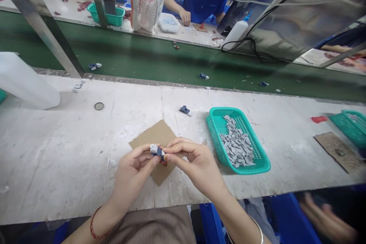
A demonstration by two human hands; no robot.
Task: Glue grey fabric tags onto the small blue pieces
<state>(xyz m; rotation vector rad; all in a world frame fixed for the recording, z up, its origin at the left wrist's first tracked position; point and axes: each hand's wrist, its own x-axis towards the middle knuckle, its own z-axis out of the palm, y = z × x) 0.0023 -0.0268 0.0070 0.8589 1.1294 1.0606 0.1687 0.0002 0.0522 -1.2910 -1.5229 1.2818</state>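
Note:
Above a square of brown cardboard [160, 133], a small navy and white piece [157, 152] is held between both hands. My left hand [133, 173] pinches its left side between thumb and fingers. The fingertips of my right hand [197, 160] are pressed together at its right end; a small white part shows there. A bit of red shows just below the piece. To the right stands a green basket [267, 166] with many small grey pieces [237, 145]. A similar navy piece [184, 109] lies on the table behind the cardboard.
A white jug [25, 84] stands at the left, near a bottle cap [98, 106]. Behind the table runs a green belt [148, 65] carrying several small pieces. Metal posts rise at the left. Other people work across the belt. At the lower right is another person's blurred hand [326, 217].

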